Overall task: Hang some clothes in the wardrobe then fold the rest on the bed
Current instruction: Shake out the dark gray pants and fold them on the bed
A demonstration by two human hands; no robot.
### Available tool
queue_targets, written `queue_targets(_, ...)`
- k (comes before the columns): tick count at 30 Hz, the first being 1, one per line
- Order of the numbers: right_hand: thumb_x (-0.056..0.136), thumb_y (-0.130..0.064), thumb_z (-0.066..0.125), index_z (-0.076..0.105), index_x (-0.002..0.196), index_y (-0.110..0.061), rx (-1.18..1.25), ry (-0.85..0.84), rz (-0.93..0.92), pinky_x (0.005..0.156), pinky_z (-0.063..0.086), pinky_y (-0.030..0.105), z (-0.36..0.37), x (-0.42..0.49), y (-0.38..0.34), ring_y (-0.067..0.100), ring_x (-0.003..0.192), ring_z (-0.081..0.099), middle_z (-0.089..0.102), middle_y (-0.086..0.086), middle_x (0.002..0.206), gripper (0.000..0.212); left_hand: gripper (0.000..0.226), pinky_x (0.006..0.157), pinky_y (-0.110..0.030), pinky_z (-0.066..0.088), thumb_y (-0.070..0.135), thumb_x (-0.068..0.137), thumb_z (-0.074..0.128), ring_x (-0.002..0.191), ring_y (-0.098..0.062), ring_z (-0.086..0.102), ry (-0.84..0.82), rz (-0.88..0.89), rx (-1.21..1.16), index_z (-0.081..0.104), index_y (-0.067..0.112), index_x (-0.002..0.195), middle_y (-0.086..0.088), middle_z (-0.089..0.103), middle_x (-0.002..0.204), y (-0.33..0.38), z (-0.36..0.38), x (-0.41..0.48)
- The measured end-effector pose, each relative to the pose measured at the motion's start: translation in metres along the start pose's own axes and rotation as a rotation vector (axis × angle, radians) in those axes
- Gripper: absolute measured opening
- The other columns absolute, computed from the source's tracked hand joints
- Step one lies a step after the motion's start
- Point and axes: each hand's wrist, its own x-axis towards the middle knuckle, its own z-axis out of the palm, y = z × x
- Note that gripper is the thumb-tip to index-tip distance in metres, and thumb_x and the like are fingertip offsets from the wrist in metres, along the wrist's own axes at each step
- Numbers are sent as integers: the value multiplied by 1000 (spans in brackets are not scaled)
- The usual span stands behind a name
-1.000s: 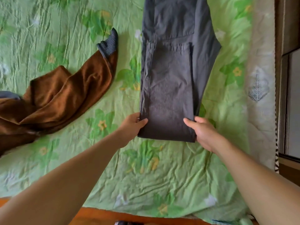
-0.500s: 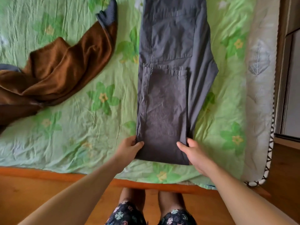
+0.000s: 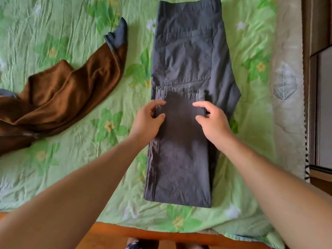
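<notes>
Dark grey trousers (image 3: 186, 56) lie lengthwise on the green flowered bed sheet (image 3: 71, 168), their legs folded back up over themselves, so the hems rest just below the back pocket. My left hand (image 3: 149, 121) pinches the left edge of the folded legs near the hems. My right hand (image 3: 213, 123) holds the right edge at the same height, with its index finger and thumb on top of the cloth. A brown garment (image 3: 68, 94) with a grey ribbed cuff lies crumpled to the left, apart from the trousers.
The wooden bed frame (image 3: 161, 236) runs along the near edge, with my legs below it. A pale quilt border (image 3: 285, 87) lines the right side of the bed. Dark furniture (image 3: 321, 87) stands beyond it on the right.
Both hands have left the near fold of the trousers and moved up to the hem end of the folded legs. The view has shifted forward over the bed.
</notes>
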Motion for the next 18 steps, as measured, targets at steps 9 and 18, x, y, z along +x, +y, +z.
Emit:
queue_targets(9, 88, -10, 67, 69, 123, -19, -417, 175, -377, 101, 45, 47, -13, 51, -26, 32, 117, 55, 59, 10, 125, 36, 44, 115, -35, 37, 7, 93, 62, 140, -24, 41, 148, 144, 299, 61, 22, 134, -9, 41, 149, 17, -8, 41)
queue_targets(18, 95, -75, 20, 8, 161, -39, -1061, 54, -435, 116, 5, 72, -5, 77, 33, 39, 155, -2, 0, 10, 170, 76, 70, 123, -56, 7, 58, 102, 29, 155, -30, -11, -51, 466, 1122, 5, 32, 162, -13, -12, 168, -12, 23, 82)
